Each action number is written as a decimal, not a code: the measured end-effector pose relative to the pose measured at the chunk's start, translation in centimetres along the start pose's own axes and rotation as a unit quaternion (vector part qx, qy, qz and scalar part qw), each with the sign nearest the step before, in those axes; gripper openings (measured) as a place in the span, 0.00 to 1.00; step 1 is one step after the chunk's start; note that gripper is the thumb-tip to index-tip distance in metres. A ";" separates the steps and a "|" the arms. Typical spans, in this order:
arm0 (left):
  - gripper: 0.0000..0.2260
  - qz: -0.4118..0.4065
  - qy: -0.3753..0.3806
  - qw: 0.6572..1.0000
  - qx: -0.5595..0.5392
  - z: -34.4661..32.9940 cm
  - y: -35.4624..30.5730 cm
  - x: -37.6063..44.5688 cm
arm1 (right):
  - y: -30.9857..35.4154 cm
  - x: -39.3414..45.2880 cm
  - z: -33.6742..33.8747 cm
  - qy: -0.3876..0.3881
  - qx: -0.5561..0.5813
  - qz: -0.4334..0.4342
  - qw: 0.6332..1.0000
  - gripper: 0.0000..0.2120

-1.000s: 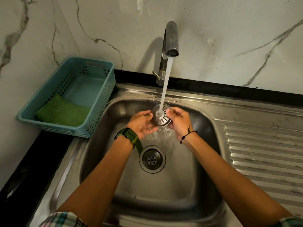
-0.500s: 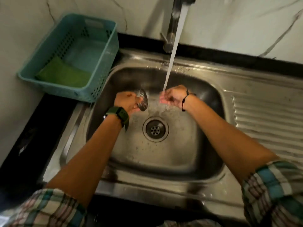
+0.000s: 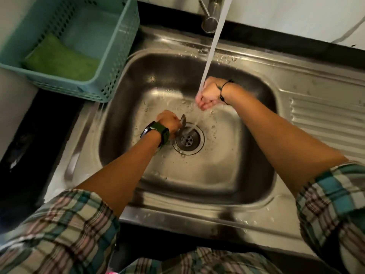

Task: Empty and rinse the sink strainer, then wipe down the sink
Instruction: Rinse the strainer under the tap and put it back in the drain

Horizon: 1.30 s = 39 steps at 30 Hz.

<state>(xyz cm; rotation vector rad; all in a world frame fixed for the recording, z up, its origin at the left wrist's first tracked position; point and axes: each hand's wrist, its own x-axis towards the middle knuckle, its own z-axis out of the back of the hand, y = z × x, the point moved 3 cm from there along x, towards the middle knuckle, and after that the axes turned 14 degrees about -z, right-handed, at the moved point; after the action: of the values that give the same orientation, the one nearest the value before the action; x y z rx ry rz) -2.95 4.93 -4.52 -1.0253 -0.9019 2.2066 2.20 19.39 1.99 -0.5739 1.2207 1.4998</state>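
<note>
My left hand (image 3: 168, 122) grips the metal sink strainer (image 3: 183, 123), held on edge just above the left rim of the drain opening (image 3: 187, 139) in the steel sink (image 3: 197, 175). Most of the strainer is hidden behind my fingers. My right hand (image 3: 208, 93) is curled into a loose fist under the stream of water (image 3: 212, 48) and holds nothing. The water runs from the faucet (image 3: 210, 18) over that hand and down toward the drain.
A teal plastic basket (image 3: 116, 56) with a green cloth (image 3: 61, 60) inside stands on the black counter left of the sink. The ribbed drainboard (image 3: 325, 119) lies to the right. Marble wall rises behind the faucet.
My left hand has carried the strainer out of the stream and down to the drain. My right hand let go of it and stayed under the water. The camera tilted downward.
</note>
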 end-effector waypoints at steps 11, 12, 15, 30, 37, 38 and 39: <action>0.14 -0.326 0.175 0.854 0.366 -3.9 -0.5 -1.4 | -0.5 1.4 -1.0 0.018 0.065 0.027 0.997 0.09; 0.14 -0.348 0.198 0.831 0.386 -4.6 -0.2 -1.5 | -0.5 1.5 -0.9 0.018 0.070 0.028 0.997 0.09; 0.16 -0.348 0.262 0.784 0.442 -6.6 0.6 -1.8 | -0.4 1.7 -0.8 0.021 0.082 0.032 0.996 0.10; 0.16 -0.176 0.312 0.854 0.378 -6.8 3.5 -0.3 | -0.4 1.1 -1.2 0.082 -0.092 0.005 0.992 0.13; 0.12 -0.133 0.201 0.955 0.174 -4.6 1.2 0.8 | 0.3 0.3 -0.1 0.091 -0.116 0.043 0.988 0.15; 0.11 -0.102 0.155 0.980 0.076 -4.0 0.5 1.1 | 0.5 0.3 0.2 0.082 -0.118 0.052 0.988 0.14; 0.09 -0.074 0.114 0.990 -0.029 -3.6 -0.3 1.3 | 0.7 0.1 0.4 0.089 -0.122 0.056 0.987 0.13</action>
<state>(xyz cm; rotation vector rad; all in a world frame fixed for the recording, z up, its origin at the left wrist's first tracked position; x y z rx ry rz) -0.77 7.24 -6.61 -1.1712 -0.9115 1.9070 1.63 19.88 2.28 -0.8281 1.2292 1.7369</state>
